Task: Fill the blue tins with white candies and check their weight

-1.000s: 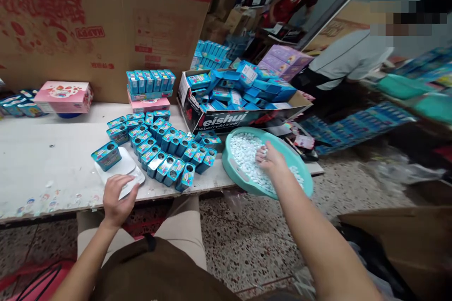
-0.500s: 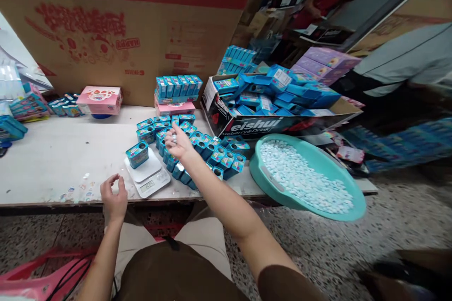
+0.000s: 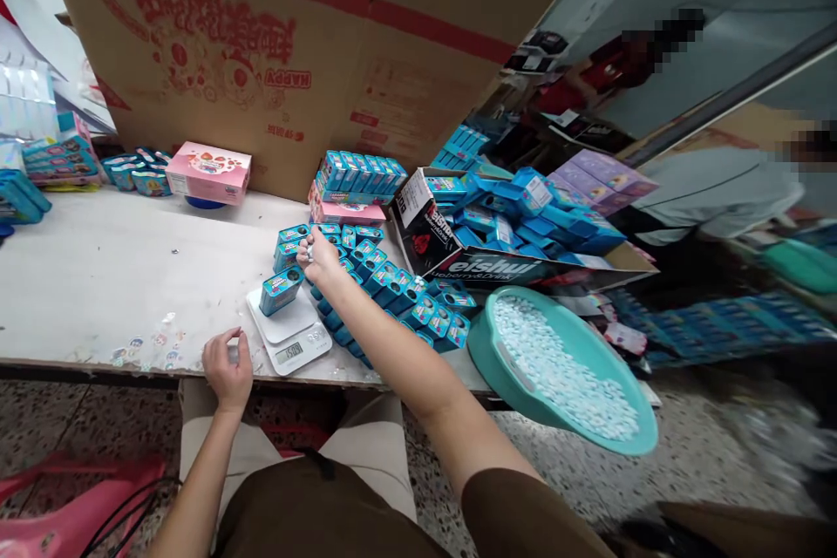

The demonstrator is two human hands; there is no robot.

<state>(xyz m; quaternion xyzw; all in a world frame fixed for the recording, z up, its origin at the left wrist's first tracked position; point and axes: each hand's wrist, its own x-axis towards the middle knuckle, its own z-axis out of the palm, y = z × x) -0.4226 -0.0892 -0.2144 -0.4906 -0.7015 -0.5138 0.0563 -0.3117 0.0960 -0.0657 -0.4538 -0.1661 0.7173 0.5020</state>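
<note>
My right hand (image 3: pixel 320 259) is closed around a few small white candies, held above the rows of blue tins (image 3: pixel 385 275). Just left of and below it, a single blue tin (image 3: pixel 280 291) stands upright on a white kitchen scale (image 3: pixel 291 338) with a lit display. Several of the grouped tins have dark round openings on top. By the table's front edge, left of the scale, my left hand (image 3: pixel 228 366) hovers or rests with thumb and fingers apart, holding nothing. To the right, a turquoise basin (image 3: pixel 480 349) holds a heap of pale white-blue candies (image 3: pixel 562 366).
A black-printed carton (image 3: pixel 425 235) full of blue tins stands behind the basin. Pink boxes (image 3: pixel 209 173) sit along the back, before a large cardboard box (image 3: pixel 261 35). Loose stickers (image 3: pixel 171 338) lie near the front edge. Other people are at the right.
My right hand has moved left, closer to the tin on the scale, still closed on the candies. My left hand stays beside the scale. The camera view has tilted and shifted.
</note>
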